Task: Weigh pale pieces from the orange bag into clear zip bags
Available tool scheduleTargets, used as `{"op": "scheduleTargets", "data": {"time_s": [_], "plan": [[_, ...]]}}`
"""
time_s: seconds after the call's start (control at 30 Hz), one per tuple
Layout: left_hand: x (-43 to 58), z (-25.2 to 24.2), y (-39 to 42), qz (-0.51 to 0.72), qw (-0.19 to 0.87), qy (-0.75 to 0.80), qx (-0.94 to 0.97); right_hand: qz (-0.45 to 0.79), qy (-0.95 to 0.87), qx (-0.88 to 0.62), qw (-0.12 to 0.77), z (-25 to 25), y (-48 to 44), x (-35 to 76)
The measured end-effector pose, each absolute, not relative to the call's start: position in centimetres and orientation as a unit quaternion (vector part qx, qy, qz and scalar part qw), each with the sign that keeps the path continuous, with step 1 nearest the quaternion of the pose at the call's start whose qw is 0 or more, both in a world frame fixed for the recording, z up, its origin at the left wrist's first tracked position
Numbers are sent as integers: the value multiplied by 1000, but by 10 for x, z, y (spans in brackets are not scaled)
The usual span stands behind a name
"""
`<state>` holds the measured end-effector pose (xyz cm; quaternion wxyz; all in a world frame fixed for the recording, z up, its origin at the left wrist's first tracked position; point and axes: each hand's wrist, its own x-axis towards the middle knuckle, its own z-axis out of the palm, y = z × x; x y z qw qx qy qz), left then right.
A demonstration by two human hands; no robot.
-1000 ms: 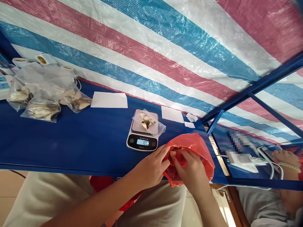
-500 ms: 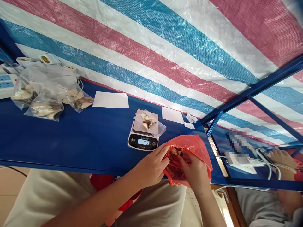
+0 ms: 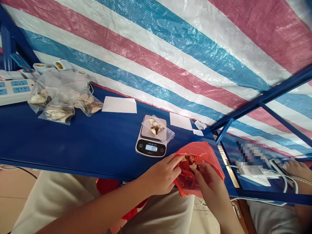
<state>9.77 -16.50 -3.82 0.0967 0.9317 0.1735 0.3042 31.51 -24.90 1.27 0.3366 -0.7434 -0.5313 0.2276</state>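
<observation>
My left hand (image 3: 163, 174) is closed on the left rim of a red plastic bag (image 3: 201, 150), holding its mouth open. Inside that mouth, my right hand (image 3: 213, 183) pinches a dried mushroom slice (image 3: 193, 167), cream with a dark edge. More slices lie deeper in the bag, partly hidden by its folds. Left of the bag is a digital kitchen scale (image 3: 151, 148), its display apparently reading 10.5. On its plate rests a clear zip bag (image 3: 168, 136) with several mushroom slices (image 3: 156, 126) on or in it; I cannot tell which.
Filled zip bags (image 3: 58, 112) are grouped at the left beside a power strip (image 3: 16, 91) and white lamp sockets (image 3: 62, 64). White paper sheets (image 3: 119, 104) lie along the back of the blue table (image 3: 97, 139). Beyond the blue frame (image 3: 224, 131), another person's hand (image 3: 298, 170) shows.
My right hand has drawn back slightly in the bag, and a mushroom slice now shows at its fingertips. The whole view has shifted, with everything sitting slightly farther right.
</observation>
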Motion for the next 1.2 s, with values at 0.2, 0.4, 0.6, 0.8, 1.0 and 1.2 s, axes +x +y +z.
{"op": "scheduleTargets", "data": {"time_s": [0.2,0.4,0.6,0.8,1.0,1.2], "plan": [[136,-15,-152,222,57,161,960,221,-495,-729,418,39,-264,323],[73,24,-129,282,93,207,932,204,-429,-753,455,37,-271,325],[-3,15,-68,247,75,360,897,223,-388,-754,482,12,-252,331],[7,4,-64,265,132,324,898,270,-340,-721,540,-1,-236,330],[-9,10,-99,416,273,361,789,248,-330,-686,599,4,-239,326],[-30,-17,-165,419,465,302,720,308,-366,-638,603,12,-213,312]]}}
